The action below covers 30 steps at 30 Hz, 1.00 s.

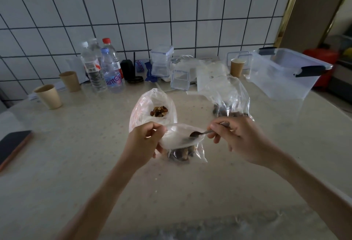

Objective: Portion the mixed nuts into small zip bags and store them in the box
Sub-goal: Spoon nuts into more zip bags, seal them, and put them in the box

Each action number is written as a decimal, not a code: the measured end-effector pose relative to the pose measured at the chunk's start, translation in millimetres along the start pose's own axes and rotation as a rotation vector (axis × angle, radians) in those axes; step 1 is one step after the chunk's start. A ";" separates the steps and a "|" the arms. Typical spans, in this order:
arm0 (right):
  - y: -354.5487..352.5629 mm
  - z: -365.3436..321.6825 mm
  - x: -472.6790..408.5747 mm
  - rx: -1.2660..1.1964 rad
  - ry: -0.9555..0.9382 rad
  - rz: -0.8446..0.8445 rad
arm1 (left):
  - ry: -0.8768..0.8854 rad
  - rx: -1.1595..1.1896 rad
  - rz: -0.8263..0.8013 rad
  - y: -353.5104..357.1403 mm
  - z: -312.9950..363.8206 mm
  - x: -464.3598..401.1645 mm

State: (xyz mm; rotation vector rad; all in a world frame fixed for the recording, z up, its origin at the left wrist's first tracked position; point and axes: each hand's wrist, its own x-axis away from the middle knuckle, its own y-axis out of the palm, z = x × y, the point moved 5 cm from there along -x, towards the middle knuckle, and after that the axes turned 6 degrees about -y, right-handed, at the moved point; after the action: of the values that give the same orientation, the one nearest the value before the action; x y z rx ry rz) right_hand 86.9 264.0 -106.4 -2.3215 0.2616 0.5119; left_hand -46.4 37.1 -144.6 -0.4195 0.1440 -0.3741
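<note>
My left hand [142, 140] pinches the rim of a small zip bag [182, 144], keeping its mouth open; nuts lie in its bottom. My right hand [240, 138] grips a metal spoon [200, 133] whose bowl is just inside the bag's mouth. Behind the small bag stands a larger open plastic bag [152, 106] with mixed nuts [159, 111] in it. Another clear bag [231, 98] holding nuts stands behind my right hand. The clear storage box [285, 74] with dark latches sits open at the back right.
Several water bottles [103, 66] and paper cups [50, 96] stand at the back left. Small clear containers [162, 60] and another paper cup [236, 67] line the tiled wall. A dark phone [13, 145] lies at the left edge.
</note>
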 end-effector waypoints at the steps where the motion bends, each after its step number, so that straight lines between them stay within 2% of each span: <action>1: -1.5 -7.9 1.2 0.124 -0.075 -0.055 | -0.008 0.013 0.012 -1.7 -0.8 1.0; 4: -3.9 -33.0 2.8 0.403 -0.253 -0.199 | -0.038 0.047 0.027 -5.6 -3.2 2.9; 7: -5.4 -39.7 -0.7 0.432 -0.286 -0.258 | -0.043 0.023 0.045 -7.1 -3.8 4.3; 9: -6.1 -32.5 -4.6 0.230 -0.212 -0.218 | -0.030 -0.038 0.056 -6.5 -3.8 4.2; 12: -10.2 -13.7 -11.6 -0.191 -0.029 -0.031 | 0.029 -0.168 0.072 -5.3 -1.2 3.2; 17: -3.9 10.5 -19.5 -0.586 0.202 0.148 | 0.076 -0.265 0.150 -14.1 6.0 -2.1; 23: 12.3 24.0 -43.3 -0.730 0.332 0.197 | 0.191 -0.257 0.242 -36.3 22.4 -30.0; 27: 23.8 28.8 -69.5 -0.714 0.368 0.200 | 0.309 -0.176 0.347 -45.2 34.7 -59.5; 30: 33.2 30.3 -91.6 -0.672 0.365 0.169 | 0.336 -0.263 0.385 -46.1 36.9 -90.5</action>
State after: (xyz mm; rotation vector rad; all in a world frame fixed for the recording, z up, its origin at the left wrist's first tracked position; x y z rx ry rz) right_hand -15.1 265.1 -106.9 -3.0689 0.5263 0.2714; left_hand -137.0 46.4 -86.3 -0.5733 0.5968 -0.0417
